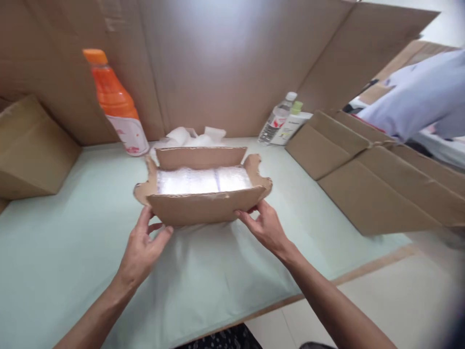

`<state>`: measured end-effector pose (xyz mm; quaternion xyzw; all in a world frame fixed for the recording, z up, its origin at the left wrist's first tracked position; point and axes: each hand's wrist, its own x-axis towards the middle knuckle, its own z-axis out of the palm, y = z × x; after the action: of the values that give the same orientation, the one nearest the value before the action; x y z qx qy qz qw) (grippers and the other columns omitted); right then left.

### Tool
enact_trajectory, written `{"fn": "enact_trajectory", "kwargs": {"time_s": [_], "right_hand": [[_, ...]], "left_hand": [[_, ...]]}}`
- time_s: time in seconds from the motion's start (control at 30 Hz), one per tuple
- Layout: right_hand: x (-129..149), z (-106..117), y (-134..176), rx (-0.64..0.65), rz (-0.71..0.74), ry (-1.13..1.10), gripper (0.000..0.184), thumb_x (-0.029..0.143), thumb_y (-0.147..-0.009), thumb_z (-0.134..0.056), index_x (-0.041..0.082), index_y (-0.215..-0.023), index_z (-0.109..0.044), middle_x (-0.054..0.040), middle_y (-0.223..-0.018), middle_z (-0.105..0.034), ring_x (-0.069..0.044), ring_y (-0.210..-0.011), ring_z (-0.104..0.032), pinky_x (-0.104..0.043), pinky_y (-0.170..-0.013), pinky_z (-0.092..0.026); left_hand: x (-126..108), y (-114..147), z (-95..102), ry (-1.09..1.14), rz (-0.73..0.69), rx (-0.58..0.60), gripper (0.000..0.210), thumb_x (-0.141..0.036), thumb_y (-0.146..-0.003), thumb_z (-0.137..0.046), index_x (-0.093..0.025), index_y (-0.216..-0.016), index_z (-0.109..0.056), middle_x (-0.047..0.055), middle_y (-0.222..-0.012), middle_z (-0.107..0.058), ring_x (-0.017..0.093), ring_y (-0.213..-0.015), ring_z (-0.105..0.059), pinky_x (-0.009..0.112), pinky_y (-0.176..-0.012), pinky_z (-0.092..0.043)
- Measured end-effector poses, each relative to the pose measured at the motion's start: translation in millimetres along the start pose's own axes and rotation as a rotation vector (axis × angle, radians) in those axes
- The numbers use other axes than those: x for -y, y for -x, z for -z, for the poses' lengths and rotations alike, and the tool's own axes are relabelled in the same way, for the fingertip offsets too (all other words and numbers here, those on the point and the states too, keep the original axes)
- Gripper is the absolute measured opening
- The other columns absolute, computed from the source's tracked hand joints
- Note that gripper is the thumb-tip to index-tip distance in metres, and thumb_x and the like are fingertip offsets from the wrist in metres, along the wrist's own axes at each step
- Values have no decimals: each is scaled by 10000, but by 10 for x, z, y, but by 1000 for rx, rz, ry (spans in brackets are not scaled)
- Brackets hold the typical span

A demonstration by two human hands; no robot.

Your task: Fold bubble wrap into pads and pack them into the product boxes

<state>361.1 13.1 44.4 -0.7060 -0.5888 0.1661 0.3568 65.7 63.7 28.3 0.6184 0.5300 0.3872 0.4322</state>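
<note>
A small open cardboard box (pixel 207 208) is in the middle of the head view, its front and back flaps raised and its notched side flaps spread outward. Inside lies a bundle in clear bubble wrap (pixel 196 181). My left hand (pixel 143 245) is at the box's front left corner, fingers against the side and thumb near the lower front edge. At the front right corner, my right hand (pixel 263 225) grips the box with its thumb on the front panel; the other fingers are partly hidden behind it.
An orange bottle (pixel 118 106) stands back left, with crumpled white wrap (pixel 192 137) behind the box. A clear bottle (pixel 276 121) and a white tube (pixel 292 127) lean back right. Larger cardboard boxes stand left (pixel 36 150) and right (pixel 385 194). Beyond is a person's sleeve (pixel 421 92).
</note>
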Motion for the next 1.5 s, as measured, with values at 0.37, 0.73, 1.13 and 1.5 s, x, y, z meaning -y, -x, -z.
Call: {"fn": "enact_trajectory", "kwargs": {"time_s": [0.37, 0.73, 1.13, 1.5], "right_hand": [[-1543, 846, 897, -477, -243, -88, 802, 615, -621, -863, 297, -1266, -510, -117, -1254, -609, -316, -1101, -648, -476, -822, -600], [-1442, 622, 488, -515, -149, -233, 1038, 513, -669, -878, 373, -1504, -278, -123, -1499, -482, -310, -1373, -527, -548, -1103, -482], [-2216, 803, -380, -653, -285, -104, 1006, 661, -745, -705, 152, -1533, -340, -234, -1440, -560, -340, -1320, -566, -537, -1072, -480], [-2486, 747, -304, -469, -291, 81, 766, 470, -822, -645, 189, -1508, -453, -162, -1500, -566, -326, -1344, -562, -540, -1131, -441]], "left_hand": [[-632, -1007, -2170, 203, -85, 498, 878, -248, -761, -603, -115, -1583, -324, 204, -1601, -402, 339, -1383, -496, 453, -1130, -463], [-163, -507, -2647, 242, -282, 762, 952, -283, -701, -707, -157, -1579, -359, 198, -1667, -317, 372, -1546, -313, 524, -1252, -324], [-576, -1431, -3527, 119, -349, 813, 1075, -292, -585, -791, -81, -1554, -374, 246, -1645, -343, 442, -1550, -263, 552, -1287, -204], [-584, -1624, -4012, 130, -394, 682, 1135, -442, -680, -810, -21, -1573, -250, 295, -1633, -273, 395, -1559, -252, 494, -1282, -228]]}}
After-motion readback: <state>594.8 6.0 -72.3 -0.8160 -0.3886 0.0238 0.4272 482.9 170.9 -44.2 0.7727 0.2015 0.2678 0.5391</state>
